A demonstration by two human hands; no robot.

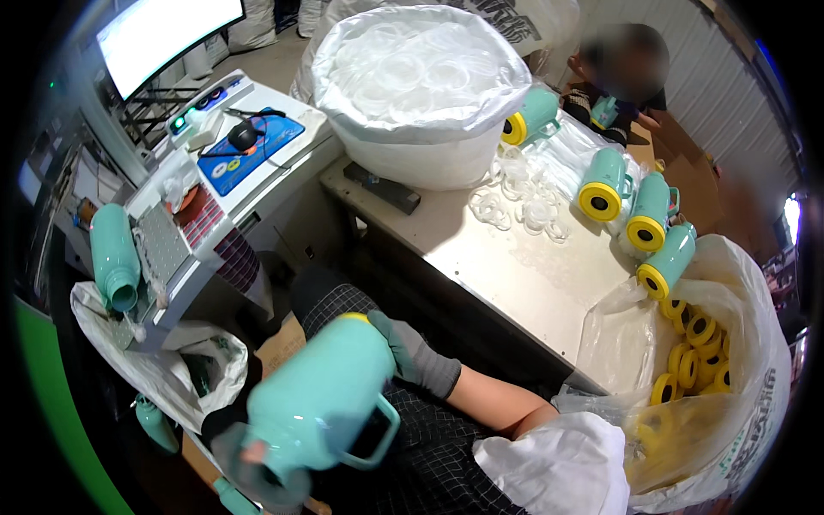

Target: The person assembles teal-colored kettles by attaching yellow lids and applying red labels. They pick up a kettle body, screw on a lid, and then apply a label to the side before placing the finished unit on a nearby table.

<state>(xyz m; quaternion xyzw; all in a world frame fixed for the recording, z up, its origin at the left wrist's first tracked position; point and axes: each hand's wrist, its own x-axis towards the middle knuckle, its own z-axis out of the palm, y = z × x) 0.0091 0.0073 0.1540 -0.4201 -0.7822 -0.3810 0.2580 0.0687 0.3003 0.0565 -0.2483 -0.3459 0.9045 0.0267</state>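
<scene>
Across my lap lies a teal thermos jug (330, 386), tilted with its neck toward the lower left and its side handle toward me. My right hand (416, 356), in a grey glove, is closed around the base end, where a strip of yellow shows. My left hand (236, 459) is at the neck end, its gloved fingers wrapped there with one fingertip bare. Motion blurs that hand and the jug's mouth, so details there are unclear.
A white sack of clear rings (412, 137) stands on the white table (481, 266), near loose rings (524, 202). Several yellow-based teal jugs (601, 184) line its right side. A plastic bag (755, 343) holds yellow caps (687, 365). Another jug (112, 249) lies left; a person (618, 77) works opposite.
</scene>
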